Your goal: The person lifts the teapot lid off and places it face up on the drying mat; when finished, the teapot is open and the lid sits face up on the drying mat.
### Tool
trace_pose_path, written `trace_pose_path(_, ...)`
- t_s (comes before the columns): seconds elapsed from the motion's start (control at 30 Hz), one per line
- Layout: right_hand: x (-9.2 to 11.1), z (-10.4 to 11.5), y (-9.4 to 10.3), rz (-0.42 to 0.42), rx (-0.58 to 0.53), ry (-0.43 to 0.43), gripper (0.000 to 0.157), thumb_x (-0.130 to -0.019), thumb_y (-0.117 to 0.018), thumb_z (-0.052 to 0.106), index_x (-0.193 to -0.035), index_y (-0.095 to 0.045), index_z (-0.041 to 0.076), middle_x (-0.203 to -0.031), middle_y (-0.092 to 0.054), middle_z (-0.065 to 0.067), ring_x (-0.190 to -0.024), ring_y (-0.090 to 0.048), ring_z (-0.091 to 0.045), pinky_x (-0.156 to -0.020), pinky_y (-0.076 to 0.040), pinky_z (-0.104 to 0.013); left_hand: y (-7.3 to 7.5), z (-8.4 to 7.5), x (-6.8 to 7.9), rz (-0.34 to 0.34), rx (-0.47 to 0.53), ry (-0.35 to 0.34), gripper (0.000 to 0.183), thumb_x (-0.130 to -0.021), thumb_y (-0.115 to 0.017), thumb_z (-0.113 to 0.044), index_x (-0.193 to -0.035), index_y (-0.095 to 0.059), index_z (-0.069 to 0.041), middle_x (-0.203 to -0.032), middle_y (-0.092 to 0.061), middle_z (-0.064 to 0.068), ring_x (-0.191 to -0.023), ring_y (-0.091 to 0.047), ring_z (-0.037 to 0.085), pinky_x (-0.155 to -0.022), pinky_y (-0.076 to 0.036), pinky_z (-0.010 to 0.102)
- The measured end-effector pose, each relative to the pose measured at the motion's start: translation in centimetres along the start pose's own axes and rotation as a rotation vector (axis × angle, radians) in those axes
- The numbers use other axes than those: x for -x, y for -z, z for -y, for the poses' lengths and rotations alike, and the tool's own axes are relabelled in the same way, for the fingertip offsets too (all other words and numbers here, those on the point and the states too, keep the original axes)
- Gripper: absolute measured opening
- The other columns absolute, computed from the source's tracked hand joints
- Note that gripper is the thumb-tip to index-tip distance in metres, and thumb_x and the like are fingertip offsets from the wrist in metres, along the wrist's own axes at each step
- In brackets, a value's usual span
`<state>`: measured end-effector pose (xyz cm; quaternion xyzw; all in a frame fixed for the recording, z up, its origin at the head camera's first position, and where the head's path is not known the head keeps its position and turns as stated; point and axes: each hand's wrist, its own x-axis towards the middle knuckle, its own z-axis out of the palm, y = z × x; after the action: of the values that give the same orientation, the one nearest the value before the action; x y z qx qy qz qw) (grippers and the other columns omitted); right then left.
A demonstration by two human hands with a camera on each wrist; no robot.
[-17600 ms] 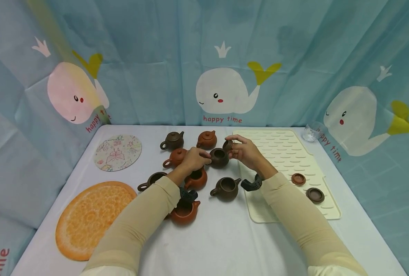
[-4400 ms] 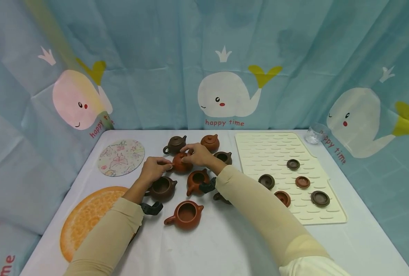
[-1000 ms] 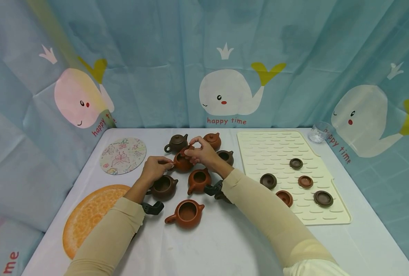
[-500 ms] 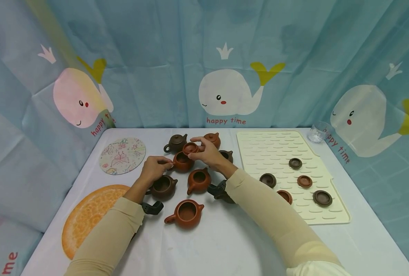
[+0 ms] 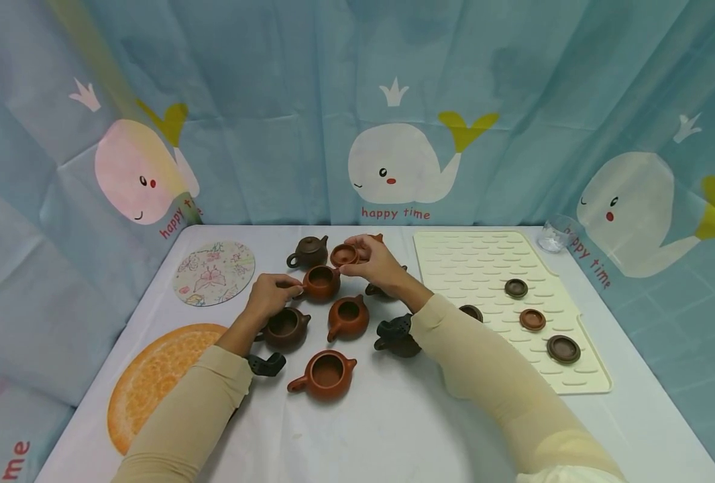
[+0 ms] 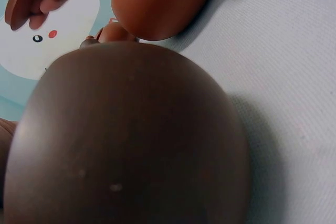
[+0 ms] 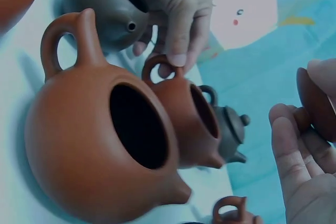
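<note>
My left hand pinches the handle of a small reddish clay teapot, which stands uncovered on the cloth. Its round lid is between the fingers and thumb of my right hand, raised to the right of the opening with its underside showing. The right wrist view shows the left fingers on the handle of that teapot and the lid in the right hand. A brown teapot fills most of the left wrist view and hides the left hand there.
Uncovered teapots stand around the hands; a lidded dark teapot is behind. Several lids lie on the cream mat at right, partly covered by the right forearm. A clear cup, patterned disc and orange round mat are also there.
Since 4.4 s ago, my right hand has lifted the reddish lid off the teapot and carried it rightward. Since the oldest frame, more lids lie on the mat. The left hand stays on the handle.
</note>
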<state>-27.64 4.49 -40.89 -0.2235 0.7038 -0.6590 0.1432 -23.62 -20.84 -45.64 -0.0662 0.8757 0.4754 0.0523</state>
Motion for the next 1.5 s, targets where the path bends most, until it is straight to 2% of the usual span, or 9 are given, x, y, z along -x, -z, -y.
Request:
trace_pose_path(0.27, 1.2, 2.5, 1.3, 0.016, 0.059, 0.046, 0.049, -0.084, -0.072, -0.003, -0.127, -0.048, -0.001, -0.111, -0.064, -0.016, -0.1, -0.061, -0.024, -0.08, -0.048, -0.03, 0.2, -0.1, 0.0, 0.0, -0.016, -0.016, 0.015, -0.09, -0.069, -0.018, -0.1, -0.075, -0.008, -0.1, -0.069, 0.007, -0.101, -0.055, 0.026, -0.088, -0.04, 0.044)
trace_pose_path(0.57, 2.8, 5.5, 3.1, 0.028, 0.151, 0.051, 0.053, -0.084, -0.074, 0.002, -0.13, -0.048, -0.001, -0.117, -0.061, -0.018, -0.107, -0.06, -0.027, -0.082, -0.05, -0.035, 0.6, -0.4, -0.1, -0.007, -0.029, -0.035, 0.015, -0.09, -0.069, -0.018, -0.099, -0.076, -0.008, -0.099, -0.069, 0.007, -0.104, -0.053, 0.026, -0.091, -0.037, 0.043)
trace_pose_path(0.67, 3.4, 5.9, 3.8, 0.017, 0.19, 0.054, 0.054, -0.084, -0.075, 0.004, -0.131, -0.048, -0.001, -0.123, -0.057, -0.017, -0.111, -0.058, -0.028, -0.085, -0.049, -0.036, 0.6, -0.5, -0.1, -0.009, -0.03, -0.036, 0.015, -0.089, -0.07, -0.018, -0.098, -0.076, -0.008, -0.1, -0.069, 0.008, -0.104, -0.053, 0.027, -0.091, -0.037, 0.043)
trace_pose_path(0.87, 4.7, 6.3, 5.3, 0.011, 0.169, 0.055, 0.054, -0.084, -0.074, 0.003, -0.132, -0.049, 0.001, -0.13, -0.05, -0.013, -0.113, -0.058, -0.028, -0.084, -0.05, -0.035, 0.5, -0.5, -0.1, -0.013, -0.037, -0.028, 0.015, -0.089, -0.07, -0.018, -0.098, -0.076, -0.008, -0.101, -0.069, 0.009, -0.103, -0.053, 0.027, -0.089, -0.038, 0.043)
trace_pose_path(1.13, 6.4, 6.6, 7.0, -0.016, 0.136, 0.088, 0.056, -0.084, -0.074, 0.001, -0.134, -0.048, 0.0, -0.128, -0.05, -0.015, -0.11, -0.059, -0.029, -0.079, -0.052, -0.035, 0.6, -0.3, 0.0, -0.003, -0.038, 0.0, 0.016, -0.09, -0.069, -0.02, -0.1, -0.075, -0.008, -0.104, -0.068, 0.008, -0.105, -0.052, 0.028, -0.09, -0.038, 0.045)
trace_pose_path(1.5, 9.0, 7.4, 9.3, -0.097, 0.135, 0.131, 0.056, -0.082, -0.073, -0.005, -0.132, -0.048, -0.006, -0.123, -0.053, -0.021, -0.107, -0.061, -0.024, -0.08, -0.052, -0.033, 0.1, -0.1, 0.0, -0.003, -0.036, -0.013, 0.015, -0.09, -0.069, -0.02, -0.099, -0.075, -0.009, -0.101, -0.069, 0.007, -0.106, -0.054, 0.028, -0.091, -0.039, 0.046)
